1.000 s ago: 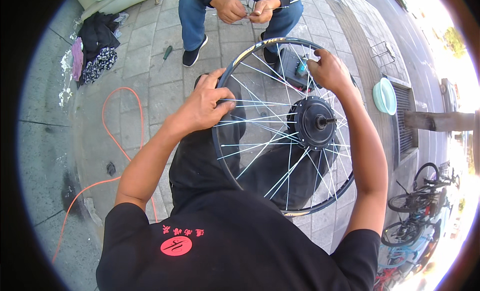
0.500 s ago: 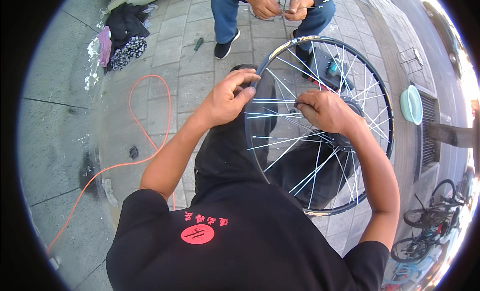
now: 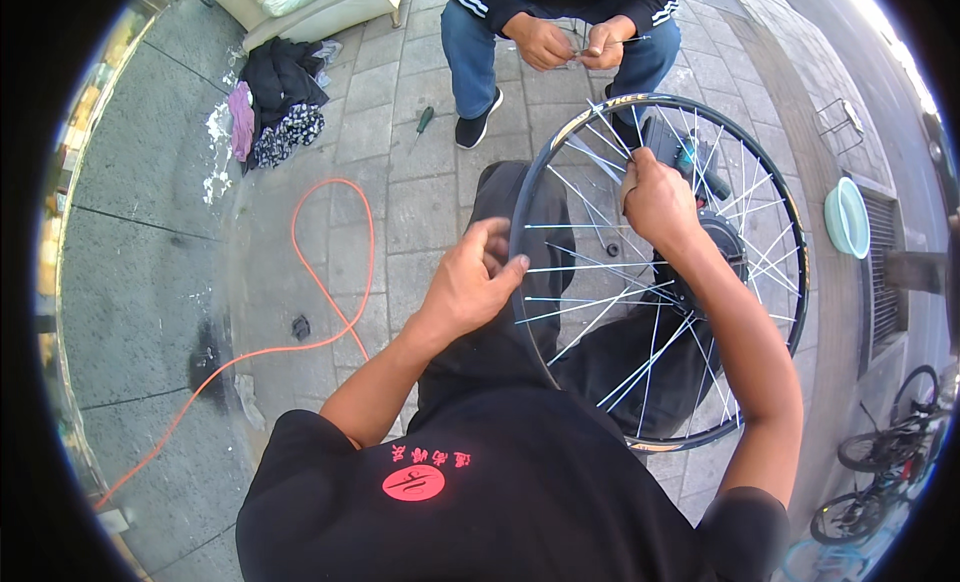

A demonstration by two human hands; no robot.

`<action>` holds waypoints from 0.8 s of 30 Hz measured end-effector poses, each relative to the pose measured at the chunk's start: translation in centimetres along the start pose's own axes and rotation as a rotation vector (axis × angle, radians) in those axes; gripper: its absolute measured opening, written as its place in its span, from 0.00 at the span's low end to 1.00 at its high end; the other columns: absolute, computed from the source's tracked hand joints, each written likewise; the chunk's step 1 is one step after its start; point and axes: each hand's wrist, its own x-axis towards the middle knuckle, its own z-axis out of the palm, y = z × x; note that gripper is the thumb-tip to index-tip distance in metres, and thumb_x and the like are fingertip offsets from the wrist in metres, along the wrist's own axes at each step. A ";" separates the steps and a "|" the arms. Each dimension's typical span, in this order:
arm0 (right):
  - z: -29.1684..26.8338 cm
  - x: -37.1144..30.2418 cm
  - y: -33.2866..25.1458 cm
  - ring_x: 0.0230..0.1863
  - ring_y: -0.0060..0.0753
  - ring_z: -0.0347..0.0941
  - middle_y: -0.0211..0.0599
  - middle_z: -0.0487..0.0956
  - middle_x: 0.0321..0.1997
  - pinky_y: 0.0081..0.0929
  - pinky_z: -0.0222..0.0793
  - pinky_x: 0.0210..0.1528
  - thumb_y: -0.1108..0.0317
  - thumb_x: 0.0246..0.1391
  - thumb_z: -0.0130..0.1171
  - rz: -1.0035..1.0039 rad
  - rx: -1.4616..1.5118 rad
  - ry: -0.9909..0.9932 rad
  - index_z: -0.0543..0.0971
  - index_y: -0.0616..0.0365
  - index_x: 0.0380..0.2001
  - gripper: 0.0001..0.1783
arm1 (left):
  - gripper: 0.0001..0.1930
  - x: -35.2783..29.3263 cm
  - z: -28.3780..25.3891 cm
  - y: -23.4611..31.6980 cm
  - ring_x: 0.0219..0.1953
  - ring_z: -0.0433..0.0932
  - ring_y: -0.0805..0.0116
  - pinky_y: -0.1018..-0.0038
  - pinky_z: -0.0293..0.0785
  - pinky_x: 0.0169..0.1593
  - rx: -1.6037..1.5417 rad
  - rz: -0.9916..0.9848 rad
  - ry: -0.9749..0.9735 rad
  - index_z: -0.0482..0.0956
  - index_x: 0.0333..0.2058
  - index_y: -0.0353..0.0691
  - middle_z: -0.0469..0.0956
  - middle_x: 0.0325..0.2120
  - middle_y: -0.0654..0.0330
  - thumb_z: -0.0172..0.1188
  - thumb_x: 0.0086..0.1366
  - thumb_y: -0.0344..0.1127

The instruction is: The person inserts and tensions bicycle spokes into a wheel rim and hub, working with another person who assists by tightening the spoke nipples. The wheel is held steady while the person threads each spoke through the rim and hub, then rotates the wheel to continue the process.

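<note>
A spoked wheel with a black rim (image 3: 803, 282) and a dark, wide hub (image 3: 735, 244) leans over my legs, its silver spokes partly crossing. My left hand (image 3: 462, 290) is at the rim's left side, thumb tip touching it; the fingers are blurred and bent, apart from the thumb. Inside the wheel, my right hand (image 3: 660, 204) is closed around a spoke (image 3: 613, 130) in the upper left part, above the hub. Its fingertips are partly hidden by the hand itself.
Opposite me sits another person, whose hands (image 3: 570, 44) hold thin metal pieces. A green screwdriver (image 3: 424, 120) lies on the paving, and an orange hose (image 3: 297, 247) loops at left. Clothes (image 3: 283, 87) lie behind it. A turquoise basin (image 3: 846, 218) and bicycles (image 3: 880, 452) stand at right.
My right hand has moved up and right to another place among the spokes. My left hand has slid down along the rim. The whole view has shifted slightly.
</note>
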 end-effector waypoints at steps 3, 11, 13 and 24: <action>-2.3 1.5 1.3 0.43 0.70 0.84 0.64 0.86 0.38 0.60 0.78 0.51 0.60 0.66 0.55 -0.006 -0.112 -0.090 0.84 0.62 0.40 0.16 | 0.29 -1.0 -0.9 0.7 0.35 0.87 0.55 0.62 0.81 0.41 0.206 -0.113 -0.179 0.79 0.43 0.30 0.85 0.29 0.46 0.72 0.67 0.56; -6.5 5.4 4.6 0.49 0.64 0.85 0.66 0.87 0.43 0.52 0.80 0.57 0.57 0.56 0.61 0.044 -0.120 -0.413 0.89 0.64 0.39 0.20 | 0.25 -2.1 0.0 1.7 0.30 0.86 0.69 0.70 0.81 0.30 0.112 -0.272 -0.377 0.71 0.44 0.30 0.86 0.31 0.52 0.69 0.74 0.49; -7.5 5.9 5.5 0.44 0.56 0.87 0.58 0.88 0.39 0.46 0.80 0.53 0.55 0.59 0.62 0.023 -0.133 -0.354 0.88 0.64 0.44 0.22 | 0.27 -2.6 0.6 0.6 0.35 0.87 0.66 0.68 0.81 0.29 -0.026 -0.274 -0.354 0.69 0.49 0.27 0.86 0.32 0.48 0.68 0.74 0.48; -13.9 -9.2 27.7 0.31 0.24 0.75 0.30 0.80 0.32 0.28 0.66 0.33 0.30 0.64 0.62 0.900 0.646 0.037 0.84 0.56 0.52 0.37 | 0.38 -6.2 4.4 -1.9 0.39 0.86 0.63 0.66 0.89 0.42 -0.519 0.006 -0.088 0.47 0.79 0.34 0.82 0.44 0.48 0.58 0.81 0.34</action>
